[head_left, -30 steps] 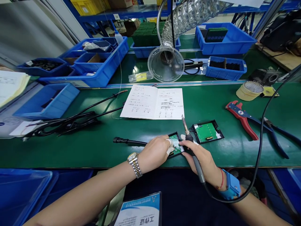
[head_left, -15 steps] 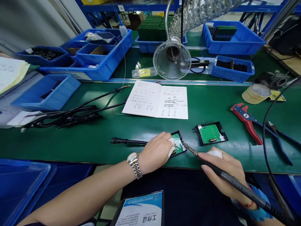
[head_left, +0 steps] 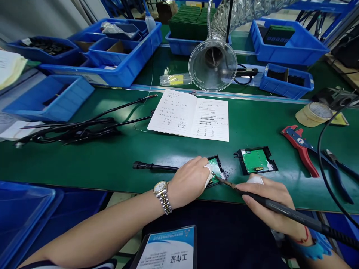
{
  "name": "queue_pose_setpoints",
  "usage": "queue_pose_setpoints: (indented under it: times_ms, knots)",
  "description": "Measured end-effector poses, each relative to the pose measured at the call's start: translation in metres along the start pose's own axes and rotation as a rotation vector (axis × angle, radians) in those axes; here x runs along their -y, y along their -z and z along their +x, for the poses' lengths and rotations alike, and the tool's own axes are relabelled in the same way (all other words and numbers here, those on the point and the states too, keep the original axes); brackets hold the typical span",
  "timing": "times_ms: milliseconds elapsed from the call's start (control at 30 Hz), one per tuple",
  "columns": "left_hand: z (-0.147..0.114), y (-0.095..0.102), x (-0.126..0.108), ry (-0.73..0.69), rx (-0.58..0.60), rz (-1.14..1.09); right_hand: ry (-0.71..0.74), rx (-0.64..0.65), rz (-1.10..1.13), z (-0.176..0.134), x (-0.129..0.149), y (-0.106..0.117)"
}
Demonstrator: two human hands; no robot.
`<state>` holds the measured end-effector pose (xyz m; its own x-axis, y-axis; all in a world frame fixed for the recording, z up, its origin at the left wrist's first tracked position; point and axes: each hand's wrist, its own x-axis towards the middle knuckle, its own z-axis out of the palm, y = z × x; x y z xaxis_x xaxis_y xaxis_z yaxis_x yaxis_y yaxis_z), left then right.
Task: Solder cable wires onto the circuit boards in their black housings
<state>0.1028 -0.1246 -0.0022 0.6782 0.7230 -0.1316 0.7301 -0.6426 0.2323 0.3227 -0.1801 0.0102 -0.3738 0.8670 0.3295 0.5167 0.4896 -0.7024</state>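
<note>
My right hand grips a black soldering iron like a pen. Its metal tip reaches the green circuit board in a small black case, close to the left fingertips. My left hand, with white tape on a finger, is closed over the left side of that board. A black cable with a connector at its far end runs beneath it and seems held there; the fingertips are partly hidden. To the right lies a second green board in a similar black case.
An open notebook lies behind the boards. Red-blue wire strippers and cutters are at right, near a round tin. A clear fume funnel hangs at the back. Coiled black cables lie left; blue bins stand behind.
The soldering iron's tip has moved from the case's right edge leftward onto the board, nearer my left fingers. My left hand keeps its place. The whole view has shifted slightly.
</note>
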Motion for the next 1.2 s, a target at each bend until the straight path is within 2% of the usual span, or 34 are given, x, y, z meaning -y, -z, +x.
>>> queue_pose_setpoints:
  times_ms: [333,1067,1200]
  knots:
    - [-0.0008,-0.002,-0.0003,0.007,0.004,0.001,-0.001,0.069,0.016,0.0042,-0.006,-0.0055]
    - [-0.0007,-0.0027,-0.0014,0.001,-0.031,0.03,-0.012,0.039,0.019,0.0041,-0.0056,-0.0073]
    - [0.0002,-0.0023,-0.0012,-0.003,-0.025,0.043,0.025,0.048,-0.002,0.005,-0.0041,-0.0074]
